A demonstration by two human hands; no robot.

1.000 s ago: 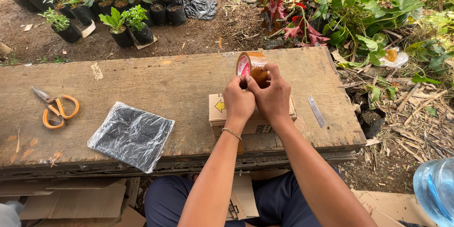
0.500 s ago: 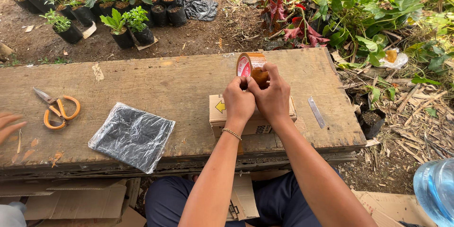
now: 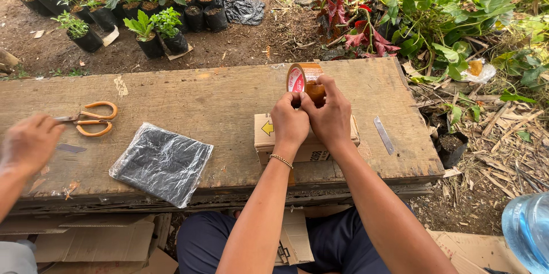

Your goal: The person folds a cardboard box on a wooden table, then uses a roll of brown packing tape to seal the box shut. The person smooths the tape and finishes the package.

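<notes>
Tape is the thing in hand: a roll of brown packing tape (image 3: 305,81) stands on edge on a small cardboard box (image 3: 269,137), which lies on the worn wooden bench (image 3: 217,97). The left hand (image 3: 290,124) and right hand (image 3: 330,115) meet at the near side of the roll, fingertips pinched narrow on its outer wrap, as if picking at the loose end; whether a strip is already lifted cannot be told. The roll looks light and stiff, its cardboard core firm, its film thin, sticky and quick to fold on itself, so it is best steadied by the rim or core while the end is taken near one corner. The box seems light and could slide. Further left lie a dark plastic bag (image 3: 162,163) and orange-handled scissors (image 3: 91,120), near another person's hand (image 3: 28,145).
</notes>
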